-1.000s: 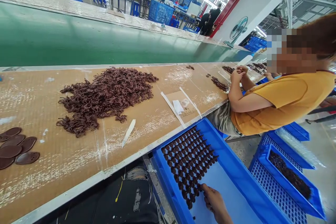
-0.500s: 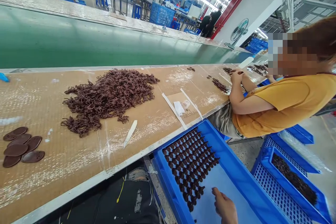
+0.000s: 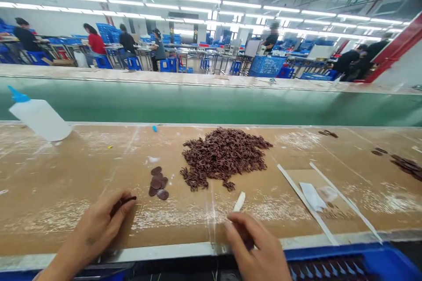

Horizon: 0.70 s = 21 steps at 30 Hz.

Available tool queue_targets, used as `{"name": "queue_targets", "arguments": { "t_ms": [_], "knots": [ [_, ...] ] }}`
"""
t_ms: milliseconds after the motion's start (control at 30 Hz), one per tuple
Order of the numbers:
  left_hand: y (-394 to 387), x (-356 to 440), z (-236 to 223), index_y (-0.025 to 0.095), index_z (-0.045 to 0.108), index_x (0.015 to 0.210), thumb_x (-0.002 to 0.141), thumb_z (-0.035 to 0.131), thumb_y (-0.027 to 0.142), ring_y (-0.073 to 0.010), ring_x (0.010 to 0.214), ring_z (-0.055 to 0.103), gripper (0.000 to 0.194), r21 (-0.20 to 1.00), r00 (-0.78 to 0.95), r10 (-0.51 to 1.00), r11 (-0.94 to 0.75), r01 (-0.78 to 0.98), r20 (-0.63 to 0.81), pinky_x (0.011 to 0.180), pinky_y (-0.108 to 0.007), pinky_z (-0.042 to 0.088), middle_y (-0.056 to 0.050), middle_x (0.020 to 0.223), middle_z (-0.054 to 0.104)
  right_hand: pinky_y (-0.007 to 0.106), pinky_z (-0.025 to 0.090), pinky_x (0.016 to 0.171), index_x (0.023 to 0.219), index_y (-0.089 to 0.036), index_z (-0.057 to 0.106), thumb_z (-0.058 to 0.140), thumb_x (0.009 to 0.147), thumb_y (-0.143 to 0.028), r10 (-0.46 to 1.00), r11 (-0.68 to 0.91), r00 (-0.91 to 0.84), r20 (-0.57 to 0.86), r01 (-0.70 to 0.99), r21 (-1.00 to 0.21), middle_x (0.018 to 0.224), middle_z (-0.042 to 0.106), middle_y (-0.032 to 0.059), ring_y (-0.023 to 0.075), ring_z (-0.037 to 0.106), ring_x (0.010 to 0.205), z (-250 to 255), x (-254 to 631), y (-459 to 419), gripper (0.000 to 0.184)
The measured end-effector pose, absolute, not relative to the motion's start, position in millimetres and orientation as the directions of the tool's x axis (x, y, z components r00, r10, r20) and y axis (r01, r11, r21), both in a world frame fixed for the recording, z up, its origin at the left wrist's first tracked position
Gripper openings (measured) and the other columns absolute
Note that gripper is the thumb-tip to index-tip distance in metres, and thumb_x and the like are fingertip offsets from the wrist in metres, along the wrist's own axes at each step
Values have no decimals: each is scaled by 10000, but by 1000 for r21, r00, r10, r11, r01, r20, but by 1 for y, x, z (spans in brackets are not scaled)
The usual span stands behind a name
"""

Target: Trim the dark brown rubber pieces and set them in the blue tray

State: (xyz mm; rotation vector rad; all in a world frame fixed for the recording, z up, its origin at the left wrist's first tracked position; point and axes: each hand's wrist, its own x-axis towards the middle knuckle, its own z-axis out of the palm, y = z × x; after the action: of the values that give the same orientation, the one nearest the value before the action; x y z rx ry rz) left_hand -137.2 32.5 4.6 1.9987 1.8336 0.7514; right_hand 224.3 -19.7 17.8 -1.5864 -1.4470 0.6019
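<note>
The hands are well apart above the near edge of the desk (image 3: 66, 175). The left hand (image 3: 94, 228) pinches a thin dark brown piece (image 3: 122, 203) between thumb and fingers. The right hand (image 3: 257, 246) lies near the middle, its fingers reaching a white spatula (image 3: 239, 202), though whether they grip it cannot be told. Far of the left hand sits a small stack of flat brown ovals (image 3: 157, 183), just beside a heap of curly brown pieces (image 3: 222, 158). A white glue bottle (image 3: 38, 118) with a blue nozzle lies tilted at far left. To the right lie two white strips (image 3: 306, 204) on a brown sheet, and a blue tray (image 3: 349, 257) runs below the near edge.
</note>
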Motion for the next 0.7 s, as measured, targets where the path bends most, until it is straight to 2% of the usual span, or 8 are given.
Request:
{"name": "queue_targets", "arguments": {
  "t_ms": [67,133,233,333,400,533,633,700],
  "knots": [
    [14,-134,6,261,719,972,928,587,591,-213,807,740,358,698,-40,987,-81,712,155,722,-260,578,-12,883,800,340,501,736,1019,-262,731,512,1007,-434,983,96,50,178,687,-720,966,727,41,230,690,823,27,200,17,279],
    [-5,-129,8,274,706,1009,909,644,606,-184,737,722,352,870,-162,983,8,493,82,680,-226,575,14,825,791,377,482,769,1158,-242,703,462,1034,-387,992,62,12,127,824,-563,1125,707,77,273,703,934,28,188,44,308],
    [-27,-117,8,286,718,1033,892,681,627,-143,631,658,371,970,-247,969,71,231,-12,606,-204,542,36,782,770,405,443,717,1219,-198,684,454,1035,-352,996,23,17,86,896,-442,1218,671,132,321,713,896,21,180,66,332],
    [-34,-106,5,299,797,1058,892,697,597,-144,627,646,356,970,-216,976,68,232,-16,619,-223,549,12,804,770,413,414,688,1156,-175,683,463,1020,-323,998,13,18,68,903,-430,1194,669,152,338,702,860,16,179,69,298],
    [-32,-100,0,329,812,1126,931,658,554,-160,693,671,335,955,-101,995,16,295,14,652,-240,574,-22,921,786,419,419,717,1091,-186,673,510,989,-305,998,1,27,55,891,-454,1133,681,132,351,691,913,15,181,65,225],
    [-17,-76,-5,378,719,1326,990,573,488,-243,1116,685,383,925,101,993,-89,368,55,913,-323,600,-61,1233,742,421,437,778,1015,-213,628,514,948,-262,996,4,43,73,836,-549,1079,669,97,323,666,952,16,184,57,141],
    [-1,-49,2,328,728,1309,994,551,494,-238,1091,667,398,933,153,988,-71,354,16,977,-349,551,-64,1115,732,437,449,814,984,-219,625,478,950,-281,992,25,58,113,783,-622,1062,667,98,312,649,939,14,186,53,162],
    [9,-30,10,263,785,1130,1012,500,509,-225,963,663,394,945,197,980,-76,318,13,905,-339,527,-56,982,723,437,461,818,935,-221,641,491,949,-318,988,47,63,138,740,-671,1012,673,95,302,646,916,11,187,48,179]
  ]
}}
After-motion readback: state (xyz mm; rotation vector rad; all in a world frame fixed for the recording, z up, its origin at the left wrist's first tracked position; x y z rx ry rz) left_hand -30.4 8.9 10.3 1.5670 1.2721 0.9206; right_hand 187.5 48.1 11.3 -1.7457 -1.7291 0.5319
